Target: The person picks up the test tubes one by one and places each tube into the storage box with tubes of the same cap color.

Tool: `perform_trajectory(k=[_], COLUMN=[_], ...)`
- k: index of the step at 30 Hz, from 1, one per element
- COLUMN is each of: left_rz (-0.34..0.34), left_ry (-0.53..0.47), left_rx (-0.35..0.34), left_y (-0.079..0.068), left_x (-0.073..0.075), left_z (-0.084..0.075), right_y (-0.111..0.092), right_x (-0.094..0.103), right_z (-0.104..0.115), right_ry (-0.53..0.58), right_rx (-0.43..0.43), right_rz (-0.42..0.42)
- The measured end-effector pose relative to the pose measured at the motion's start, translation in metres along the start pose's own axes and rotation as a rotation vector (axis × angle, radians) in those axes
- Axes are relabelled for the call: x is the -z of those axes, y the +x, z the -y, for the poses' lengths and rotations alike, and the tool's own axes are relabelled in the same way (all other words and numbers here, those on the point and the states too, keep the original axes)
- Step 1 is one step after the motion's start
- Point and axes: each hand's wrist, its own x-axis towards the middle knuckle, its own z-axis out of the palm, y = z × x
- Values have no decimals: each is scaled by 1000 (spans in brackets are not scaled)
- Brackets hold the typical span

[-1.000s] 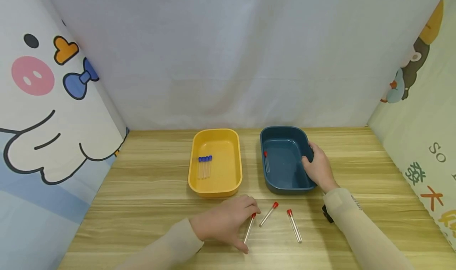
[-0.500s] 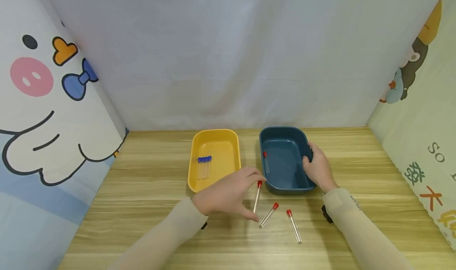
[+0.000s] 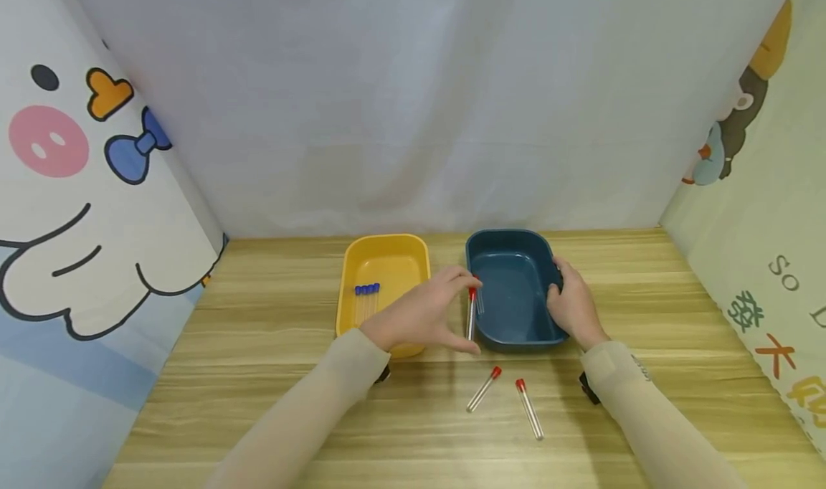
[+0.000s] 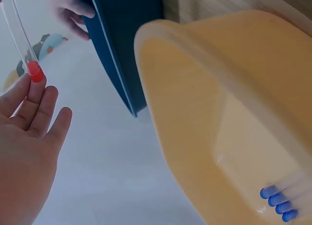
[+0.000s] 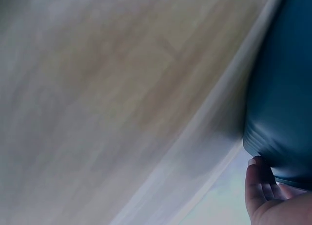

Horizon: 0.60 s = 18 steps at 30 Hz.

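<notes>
My left hand [image 3: 422, 311] holds a clear test tube [image 3: 471, 317] with a red cap, spanning it end to end between fingertips and thumb. It is above the left edge of a dark blue bin [image 3: 516, 288]. In the left wrist view, the fingers touch the red cap [image 4: 35, 71]. My right hand [image 3: 576, 306] grips the right rim of that bin, thumb inside and fingers outside. Another red-capped tube [image 3: 480, 300] lies in the bin, partly hidden behind my left hand. Two more red-capped tubes, one slanting right [image 3: 484, 389] and one slanting left [image 3: 530, 409], lie on the table.
A yellow bin [image 3: 395, 259] stands left of the blue one, partly covered by my left hand. Several blue-capped tubes [image 3: 366, 302] lie side by side in it. Both bins stand on a wood-grain table [image 3: 271, 317]. A pale cloth [image 3: 413, 116] hangs behind it, with printed cloths at both sides.
My left hand has lifted a red-capped tube off the table and carried it forward to the blue bin's left edge. My right hand has stayed on the bin's rim.
</notes>
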Motion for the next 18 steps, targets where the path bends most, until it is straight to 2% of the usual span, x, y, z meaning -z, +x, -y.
perform_trajectory(k=[8,12,18], left_rz=[-14,-13,-20], left_ry=[-57,-52,-28], left_rx=[81,111,121], left_y=[25,38,56], left_x=[-7,-11,-14], left_z=[16,17,17], right_y=[-3,-3,-3], right_x=[0,-1,-2], right_z=[-1,-2,-4], right_ry=[33,85,177], right_rx=[-1,-22,-55], right_rz=[-16,-46,-74])
